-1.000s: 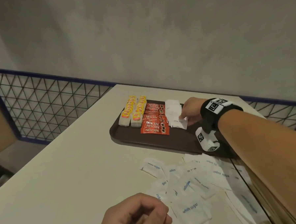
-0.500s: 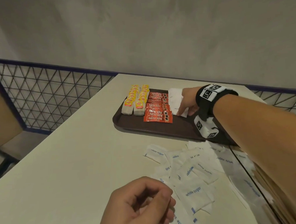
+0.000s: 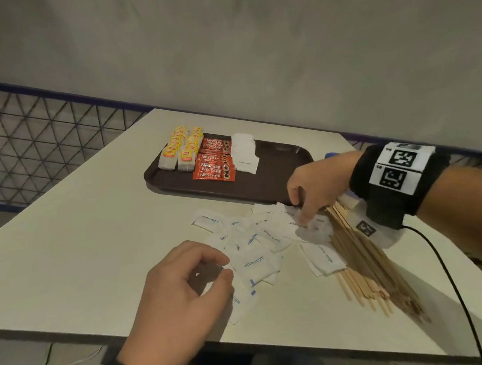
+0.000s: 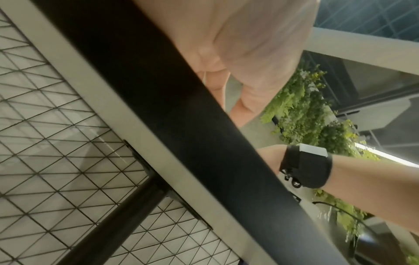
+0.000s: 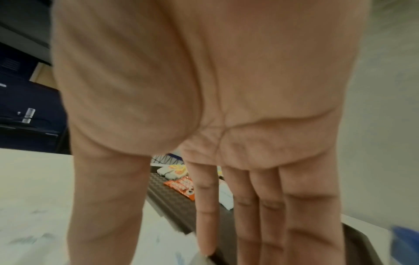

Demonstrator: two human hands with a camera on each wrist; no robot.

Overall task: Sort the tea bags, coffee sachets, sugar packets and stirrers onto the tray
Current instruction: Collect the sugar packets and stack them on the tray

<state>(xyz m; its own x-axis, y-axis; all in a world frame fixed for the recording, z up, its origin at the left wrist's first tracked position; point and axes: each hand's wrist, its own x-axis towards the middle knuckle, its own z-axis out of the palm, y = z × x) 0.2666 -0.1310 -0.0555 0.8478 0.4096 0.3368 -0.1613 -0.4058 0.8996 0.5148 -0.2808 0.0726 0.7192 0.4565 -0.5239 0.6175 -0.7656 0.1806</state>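
A wire-mesh railing [image 3: 45, 142] runs along the far left, well apart from the cream table [image 3: 78, 235], whose left half lies bare up to its near edge. The left hand [image 3: 181, 294] rests near that edge at the left fringe of the loose sugar packets [image 3: 255, 262]; its fingers are curled with thumb and forefinger close together, and whether they pinch a packet cannot be told from the head view. The left wrist view looks mostly at the table's underside and shows no packet.

On the far side, the brown tray [image 3: 278, 163] holds tea bags [image 3: 181, 152] in two rows at its left end, red Nescafé coffee sachets [image 3: 215, 162] just beside them, and a short stack of white sugar packets [image 3: 244, 154] to their right. The tray's right half is bare.

The right hand [image 3: 315, 189] hangs over the tray's near right corner, fingers extended downward and fairly straight, their tips reaching the far end of the loose packets. In the blurred right wrist view a white packet corner shows at the fingertips [image 5: 205, 249], but a grip cannot be confirmed.

Wooden stirrers [image 3: 369, 262] lie fanned on the table at the right, partly hidden under the wrist and packets, their near ends close to the table edge. A black cable [image 3: 448, 272] trails from the wristband.
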